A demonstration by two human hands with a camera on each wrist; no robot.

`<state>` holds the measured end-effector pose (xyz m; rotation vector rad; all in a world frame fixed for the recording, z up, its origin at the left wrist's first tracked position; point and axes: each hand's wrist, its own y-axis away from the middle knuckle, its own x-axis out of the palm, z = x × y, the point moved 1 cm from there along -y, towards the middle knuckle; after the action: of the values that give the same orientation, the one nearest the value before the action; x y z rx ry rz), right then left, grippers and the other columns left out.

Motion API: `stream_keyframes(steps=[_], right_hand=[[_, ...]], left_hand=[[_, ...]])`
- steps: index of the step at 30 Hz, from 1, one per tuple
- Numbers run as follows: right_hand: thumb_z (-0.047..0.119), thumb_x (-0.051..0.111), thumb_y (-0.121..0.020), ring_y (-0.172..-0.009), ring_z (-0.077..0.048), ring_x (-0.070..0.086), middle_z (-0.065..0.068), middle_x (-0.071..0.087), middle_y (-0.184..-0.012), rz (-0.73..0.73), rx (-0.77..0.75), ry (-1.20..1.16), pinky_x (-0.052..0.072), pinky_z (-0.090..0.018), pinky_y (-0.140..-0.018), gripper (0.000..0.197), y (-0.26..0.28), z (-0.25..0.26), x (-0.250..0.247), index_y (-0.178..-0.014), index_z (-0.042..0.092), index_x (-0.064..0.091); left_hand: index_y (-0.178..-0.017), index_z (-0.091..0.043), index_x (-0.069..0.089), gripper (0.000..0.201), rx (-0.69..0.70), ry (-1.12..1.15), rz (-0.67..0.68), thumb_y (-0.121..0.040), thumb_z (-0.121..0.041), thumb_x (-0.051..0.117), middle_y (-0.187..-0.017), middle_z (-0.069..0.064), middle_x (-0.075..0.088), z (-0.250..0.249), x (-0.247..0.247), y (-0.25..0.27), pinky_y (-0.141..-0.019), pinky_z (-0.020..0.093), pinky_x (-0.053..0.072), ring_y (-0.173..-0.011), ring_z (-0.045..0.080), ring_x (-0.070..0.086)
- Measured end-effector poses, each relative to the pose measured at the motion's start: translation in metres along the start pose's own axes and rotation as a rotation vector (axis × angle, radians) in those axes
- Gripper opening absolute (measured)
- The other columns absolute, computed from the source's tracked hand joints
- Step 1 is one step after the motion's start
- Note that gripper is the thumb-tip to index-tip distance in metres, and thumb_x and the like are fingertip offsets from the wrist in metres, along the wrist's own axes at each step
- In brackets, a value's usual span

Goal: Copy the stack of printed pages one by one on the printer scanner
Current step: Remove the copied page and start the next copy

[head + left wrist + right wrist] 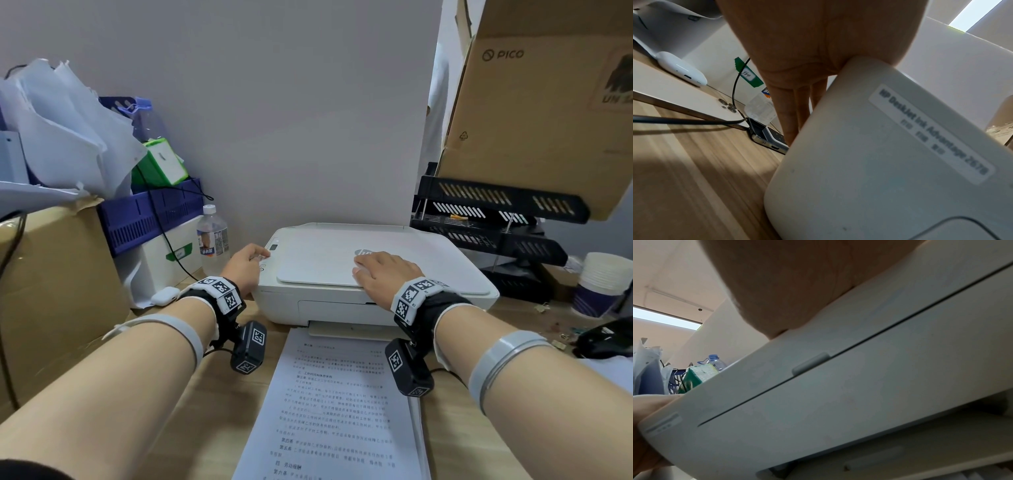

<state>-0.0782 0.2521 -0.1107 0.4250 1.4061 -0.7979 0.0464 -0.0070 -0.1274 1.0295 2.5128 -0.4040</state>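
White plastic met both our hands: the right hand [383, 274] lay flat, fingers straight, on the closed scanner lid [329, 257] of the printer [342, 308], and the left hand [247, 265] rested relaxed at its control corner. We judged the lid light and stiff, best lifted by its front edge. The stack of printed pages [335, 411], thin and floppy, lay on the desk just before the printer.

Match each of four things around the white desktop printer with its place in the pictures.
Things:
1. right hand
2. left hand
3. stack of printed pages
4. clear plastic water bottle

Places:
A. on the wooden desk before the white desktop printer
B. flat on the closed scanner lid
C. left of the printer
D. at the control panel corner

Pairs: 1-B, 2-D, 3-A, 4-C
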Motion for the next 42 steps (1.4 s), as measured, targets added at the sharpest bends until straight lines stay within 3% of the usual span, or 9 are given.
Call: stream_keyframes(steps=[5,11,14,16,21,24,31,36,42], right_hand=[[0.050,0.023,-0.101,-0.139,-0.023,0.036,0.002,0.038,-0.154,0.000,0.001,0.006,0.025,-0.043,-0.115,0.049,0.0008,0.0005,-0.0002,-0.144,0.034,0.040],[0.050,0.023,-0.101,-0.140,-0.022,0.035,0.003,0.037,-0.155,0.004,0.002,0.007,0.024,-0.043,-0.115,0.050,0.0002,0.0004,0.0001,-0.145,0.034,0.038],[0.050,0.023,-0.101,-0.140,-0.022,0.036,0.003,0.038,-0.154,-0.002,0.004,0.010,0.025,-0.043,-0.115,0.050,0.0002,0.0007,0.0006,-0.145,0.034,0.039],[0.050,0.023,-0.100,-0.139,-0.022,0.036,0.003,0.039,-0.153,-0.006,0.007,0.012,0.026,-0.043,-0.115,0.049,0.0000,0.0007,0.0006,-0.144,0.034,0.040],[0.050,0.023,-0.100,-0.139,-0.022,0.037,0.003,0.039,-0.153,-0.010,0.005,0.013,0.026,-0.043,-0.114,0.049,-0.0001,0.0005,0.0015,-0.143,0.035,0.040],[0.050,0.022,-0.100,-0.139,-0.022,0.037,0.003,0.039,-0.154,-0.008,0.004,0.017,0.026,-0.043,-0.115,0.050,-0.0002,0.0003,0.0014,-0.144,0.035,0.040],[0.049,0.023,-0.101,-0.139,-0.022,0.036,0.003,0.038,-0.154,-0.006,0.001,0.022,0.026,-0.043,-0.114,0.049,0.0008,0.0020,-0.0004,-0.144,0.034,0.040],[0.049,0.023,-0.101,-0.139,-0.021,0.036,0.004,0.038,-0.154,-0.007,0.003,0.020,0.026,-0.042,-0.114,0.049,0.0006,0.0017,0.0000,-0.145,0.034,0.040],[0.049,0.023,-0.101,-0.139,-0.021,0.036,0.004,0.039,-0.153,-0.015,0.008,0.016,0.025,-0.042,-0.115,0.049,0.0006,0.0009,0.0015,-0.144,0.035,0.040]], left_hand=[[-0.109,-0.025,0.061,0.032,0.009,-0.018,0.002,-0.105,-0.016,0.030,-0.139,0.011,0.051,0.0000,-0.0005,-0.0002,-0.076,0.047,0.059,-0.103,0.034,0.058],[-0.107,-0.027,0.061,0.033,-0.009,-0.009,0.011,-0.104,-0.017,0.030,-0.133,0.011,0.054,0.0008,-0.0011,-0.0014,-0.077,0.057,0.059,-0.101,0.037,0.061],[-0.105,-0.029,0.061,0.035,-0.013,-0.002,0.012,-0.101,-0.015,0.029,-0.121,0.016,0.058,0.0017,-0.0008,-0.0011,-0.075,0.060,0.058,-0.090,0.035,0.061],[-0.111,-0.031,0.058,0.035,-0.016,0.012,0.021,-0.100,-0.015,0.030,-0.117,0.016,0.059,0.0022,-0.0013,-0.0012,-0.075,0.058,0.058,-0.090,0.035,0.061],[-0.141,-0.026,0.044,0.043,-0.033,0.070,0.044,-0.101,-0.015,0.034,-0.132,0.006,0.054,0.0036,-0.0008,-0.0027,-0.090,0.049,0.054,-0.115,0.033,0.056],[-0.135,-0.021,0.052,0.041,-0.024,0.072,0.030,-0.099,-0.013,0.034,-0.132,0.014,0.060,0.0067,-0.0008,-0.0076,-0.097,0.052,0.051,-0.116,0.034,0.057],[-0.135,-0.021,0.053,0.041,-0.040,0.084,0.027,-0.100,-0.014,0.033,-0.122,0.011,0.059,-0.0003,-0.0015,0.0011,-0.084,0.054,0.056,-0.110,0.036,0.058],[-0.136,-0.018,0.052,0.041,-0.039,0.079,0.036,-0.101,-0.013,0.032,-0.128,0.014,0.059,0.0006,-0.0007,0.0001,-0.092,0.053,0.053,-0.113,0.035,0.058],[-0.135,-0.022,0.051,0.041,-0.071,0.105,0.050,-0.101,-0.015,0.030,-0.124,0.014,0.060,0.0007,-0.0006,0.0004,-0.086,0.059,0.055,-0.110,0.038,0.059]])
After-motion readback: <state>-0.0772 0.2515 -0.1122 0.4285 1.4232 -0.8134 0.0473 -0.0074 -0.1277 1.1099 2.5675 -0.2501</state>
